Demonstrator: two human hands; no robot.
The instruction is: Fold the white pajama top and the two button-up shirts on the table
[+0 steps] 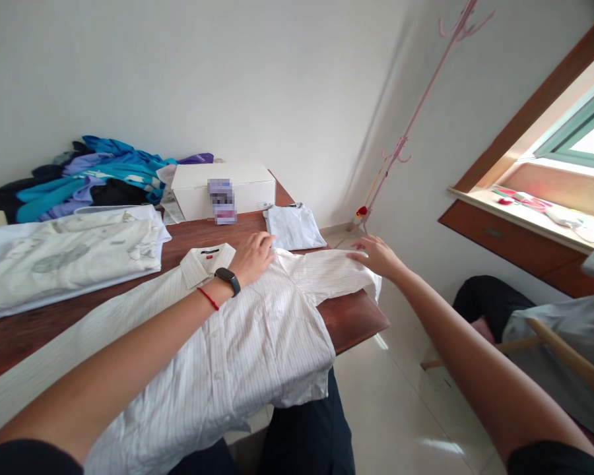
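Note:
A white striped button-up shirt lies front up over the brown table, its lower part hanging over the front edge. My left hand, with a black band and a red string at the wrist, is at the shirt's shoulder beside the collar, its fingers closed on the cloth. Farther right, my right hand pinches the upper edge of the sleeve, which stretches past the table's right end. The cuff droops over that end.
Behind the shirt are a folded light shirt and a white box. Folded clothes and a heap of blue and dark clothes lie left. A pink coat stand and a chair stand right.

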